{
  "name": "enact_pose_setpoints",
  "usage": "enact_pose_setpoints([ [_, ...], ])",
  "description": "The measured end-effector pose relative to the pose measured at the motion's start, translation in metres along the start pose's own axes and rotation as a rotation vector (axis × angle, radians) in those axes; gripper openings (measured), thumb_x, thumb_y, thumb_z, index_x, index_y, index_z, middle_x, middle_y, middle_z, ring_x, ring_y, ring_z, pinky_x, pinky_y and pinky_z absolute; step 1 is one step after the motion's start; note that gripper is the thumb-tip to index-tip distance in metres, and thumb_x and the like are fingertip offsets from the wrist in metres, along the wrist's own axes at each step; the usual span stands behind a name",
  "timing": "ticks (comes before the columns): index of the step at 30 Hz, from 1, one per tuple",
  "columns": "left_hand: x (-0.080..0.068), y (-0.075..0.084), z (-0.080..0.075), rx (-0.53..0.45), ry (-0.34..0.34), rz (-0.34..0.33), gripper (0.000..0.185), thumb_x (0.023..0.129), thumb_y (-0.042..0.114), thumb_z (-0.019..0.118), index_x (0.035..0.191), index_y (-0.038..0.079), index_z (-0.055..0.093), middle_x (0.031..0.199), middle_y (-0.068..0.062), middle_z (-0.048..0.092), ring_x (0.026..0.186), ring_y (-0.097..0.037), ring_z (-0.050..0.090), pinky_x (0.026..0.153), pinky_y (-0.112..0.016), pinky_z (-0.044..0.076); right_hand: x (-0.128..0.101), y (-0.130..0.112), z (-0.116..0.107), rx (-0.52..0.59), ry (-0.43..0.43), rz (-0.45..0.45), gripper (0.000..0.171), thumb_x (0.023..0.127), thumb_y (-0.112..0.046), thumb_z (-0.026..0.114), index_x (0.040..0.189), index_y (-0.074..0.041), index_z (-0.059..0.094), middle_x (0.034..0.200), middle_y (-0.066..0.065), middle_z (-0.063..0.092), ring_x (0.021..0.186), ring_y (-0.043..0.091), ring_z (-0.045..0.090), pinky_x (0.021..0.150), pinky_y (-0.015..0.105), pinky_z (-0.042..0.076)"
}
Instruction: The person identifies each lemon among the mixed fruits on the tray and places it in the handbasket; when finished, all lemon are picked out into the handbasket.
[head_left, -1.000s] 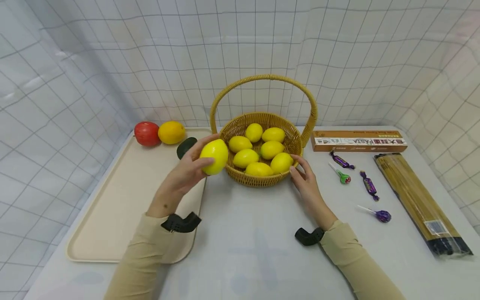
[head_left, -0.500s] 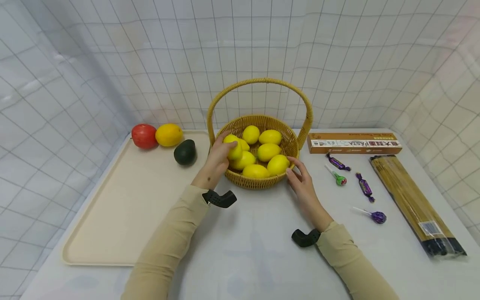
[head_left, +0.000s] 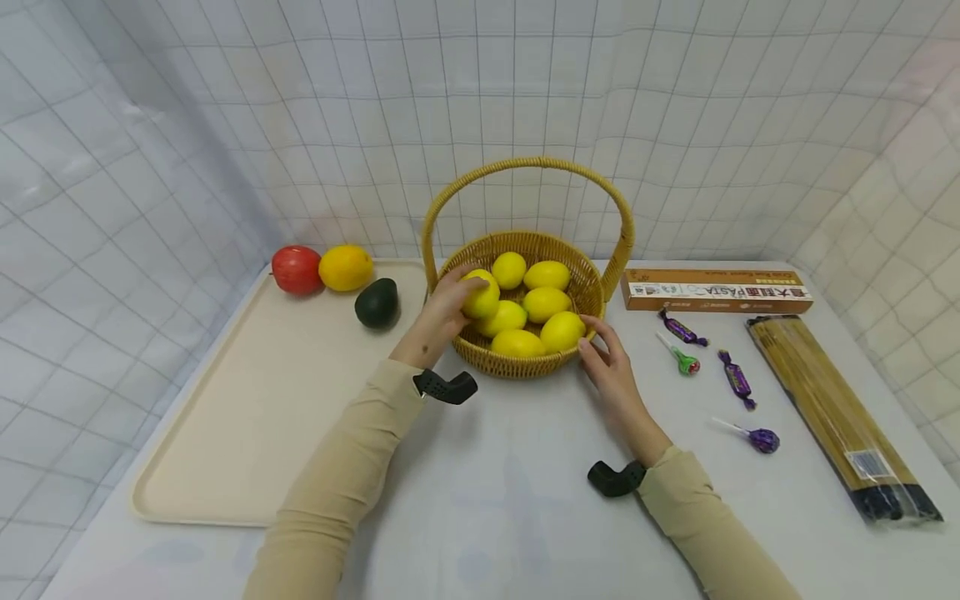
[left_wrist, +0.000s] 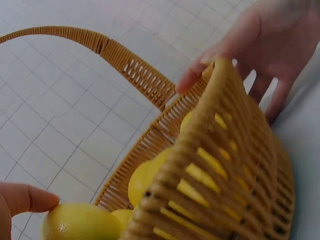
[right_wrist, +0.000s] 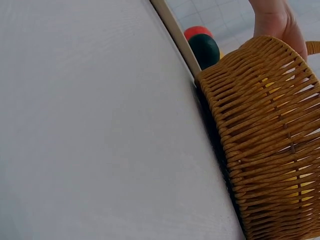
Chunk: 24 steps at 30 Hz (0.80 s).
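Observation:
My left hand [head_left: 435, 321] holds a yellow lemon [head_left: 482, 293] over the left side of a wicker basket [head_left: 517, 367] with a tall arched handle. Several other lemons [head_left: 547, 305] lie inside. In the left wrist view, a fingertip presses on the held lemon [left_wrist: 82, 222], close to the rim. My right hand [head_left: 615, 383] grips the basket's rim at the right. Seen from the left wrist, the right hand [left_wrist: 275, 40] has one digit over the rim and the other fingers outside the wall.
A beige tray [head_left: 247, 408] at the left bears a red apple [head_left: 296, 270], a yellow-orange fruit [head_left: 346, 267] and an avocado [head_left: 377, 304]. To the right lie a pasta box [head_left: 716, 290], wrapped candies [head_left: 737, 379], lollipops [head_left: 763, 440] and a pack of long brown sticks [head_left: 832, 408].
My left hand has carried the lemon rightward from beside the basket to over its left side, then slightly lower among the others. The right hand has stayed at the rim.

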<state>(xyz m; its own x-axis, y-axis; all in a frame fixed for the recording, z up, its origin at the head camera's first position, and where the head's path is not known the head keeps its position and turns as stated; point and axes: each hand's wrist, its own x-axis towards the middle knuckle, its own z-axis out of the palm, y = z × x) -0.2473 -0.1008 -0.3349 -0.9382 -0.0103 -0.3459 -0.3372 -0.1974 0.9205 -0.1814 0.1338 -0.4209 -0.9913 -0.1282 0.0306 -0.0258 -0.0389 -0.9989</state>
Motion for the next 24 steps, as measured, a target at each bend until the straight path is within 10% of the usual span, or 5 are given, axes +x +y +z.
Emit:
enact_pose_setpoints([
  [10,-0.004,0.008,-0.013,0.836,-0.111,0.168,0.048,0.099,0.012,0.038,0.144,-0.001,0.029,0.150,-0.019,0.023,0.139,-0.030,0.019,0.111,-0.042,0.019,-0.002,0.002,0.004,0.018,0.000,-0.002,0.046,0.100,-0.029,0.045,0.143,-0.017,0.035,0.152,0.000,0.019,0.136,0.028,0.025,0.107,0.044,0.029],
  [15,-0.011,0.007,-0.015,1.203,-0.103,0.324,0.047,0.091,-0.002,0.039,0.138,-0.009,0.037,0.141,-0.025,0.037,0.132,-0.035,0.033,0.108,-0.043,0.027,-0.003,0.000,0.001,0.014,-0.001,-0.005,0.046,0.101,-0.027,0.044,0.144,-0.016,0.035,0.153,-0.001,0.019,0.136,0.028,0.025,0.107,0.045,0.029],
  [24,-0.022,0.000,-0.010,1.537,0.055,0.436,0.013,0.091,0.012,0.058,0.091,0.000,0.062,0.089,-0.015,0.062,0.079,-0.028,0.057,0.069,-0.041,0.048,0.004,-0.003,-0.006,0.002,-0.023,-0.013,0.047,0.100,-0.030,0.045,0.144,-0.017,0.033,0.153,-0.002,0.017,0.136,0.030,0.023,0.107,0.045,0.029],
])
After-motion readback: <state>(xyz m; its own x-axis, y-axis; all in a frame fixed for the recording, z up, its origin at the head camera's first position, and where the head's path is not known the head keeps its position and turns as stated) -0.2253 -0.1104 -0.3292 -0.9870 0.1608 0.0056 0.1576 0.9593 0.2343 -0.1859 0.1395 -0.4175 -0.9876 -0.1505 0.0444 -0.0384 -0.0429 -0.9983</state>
